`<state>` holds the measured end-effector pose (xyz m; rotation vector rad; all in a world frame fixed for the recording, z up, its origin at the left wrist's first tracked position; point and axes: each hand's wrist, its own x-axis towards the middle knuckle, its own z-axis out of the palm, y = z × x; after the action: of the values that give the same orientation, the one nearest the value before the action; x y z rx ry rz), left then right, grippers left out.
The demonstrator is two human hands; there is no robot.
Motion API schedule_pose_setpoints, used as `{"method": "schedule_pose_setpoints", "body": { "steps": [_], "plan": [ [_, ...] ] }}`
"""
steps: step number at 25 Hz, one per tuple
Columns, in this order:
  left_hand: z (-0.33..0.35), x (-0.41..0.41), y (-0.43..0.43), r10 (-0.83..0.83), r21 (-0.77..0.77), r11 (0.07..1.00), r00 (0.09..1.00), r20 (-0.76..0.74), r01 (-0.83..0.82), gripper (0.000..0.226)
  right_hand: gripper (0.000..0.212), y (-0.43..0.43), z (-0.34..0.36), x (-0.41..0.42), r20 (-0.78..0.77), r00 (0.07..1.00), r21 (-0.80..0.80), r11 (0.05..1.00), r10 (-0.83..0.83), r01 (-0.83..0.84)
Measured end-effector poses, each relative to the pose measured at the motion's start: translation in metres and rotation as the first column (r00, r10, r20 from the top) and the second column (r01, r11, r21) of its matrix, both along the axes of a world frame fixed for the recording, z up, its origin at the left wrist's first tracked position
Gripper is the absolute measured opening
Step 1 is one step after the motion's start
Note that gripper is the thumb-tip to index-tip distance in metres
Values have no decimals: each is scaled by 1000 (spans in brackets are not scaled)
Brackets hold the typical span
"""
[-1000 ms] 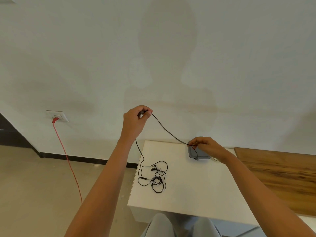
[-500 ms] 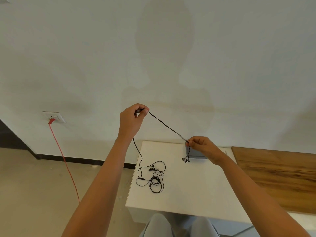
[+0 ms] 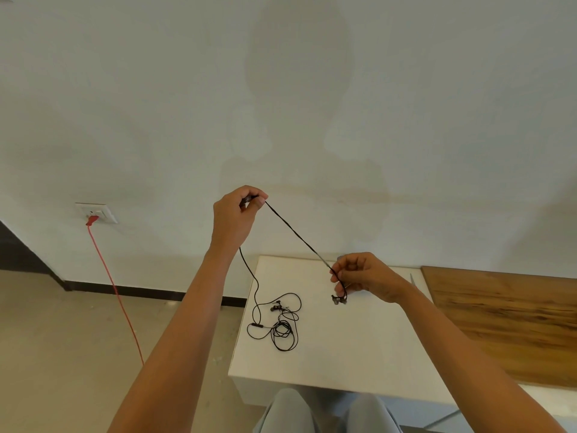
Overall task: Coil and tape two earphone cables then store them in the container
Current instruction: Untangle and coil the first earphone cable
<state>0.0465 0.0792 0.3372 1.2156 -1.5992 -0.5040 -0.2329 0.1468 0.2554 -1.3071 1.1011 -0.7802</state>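
Left hand (image 3: 237, 217) is pinching the earphone cable (image 3: 296, 235) high above the white table's (image 3: 343, 354) far left corner. Right hand (image 3: 363, 276) is pinching it lower, over the table's far edge, with the earbuds (image 3: 338, 300) dangling just under its fingers. The stretch between the 2 hands is pulling taut, likely to straighten it for coiling. Slack is dropping into the loose tangle (image 3: 282, 326) lying on the table's left part; the 2nd earphone is probably in there. Container not showing.

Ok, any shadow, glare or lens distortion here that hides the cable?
Head view: soft even light, no glare; a faint person-shaped shadow on the wall; wide-angle skew toward the edges, seen in the skirting; the cable between left hand and right hand is thin but sharp against the wall.
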Motion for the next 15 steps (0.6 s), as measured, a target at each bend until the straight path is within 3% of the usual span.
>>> {"method": "schedule_pose_setpoints", "body": {
  "steps": [7, 11, 15],
  "plan": [
    [1, -1, 2, -2, -10, 1000, 1000, -8, 2, 9, 5, 0, 6, 3, -139, 987, -31, 995, 85, -90],
    [-1, -1, 2, -4, -5, 1000, 1000, 5, 4, 10, 14, -3, 10, 4, -204, 958, -18, 978, 200, -208],
    [-4, -1, 3, 6, 7, 1000, 1000, 11, -7, 9, 25, -4, 9, 1, -217, 954, 34, 978, 209, -206]
  ]
}}
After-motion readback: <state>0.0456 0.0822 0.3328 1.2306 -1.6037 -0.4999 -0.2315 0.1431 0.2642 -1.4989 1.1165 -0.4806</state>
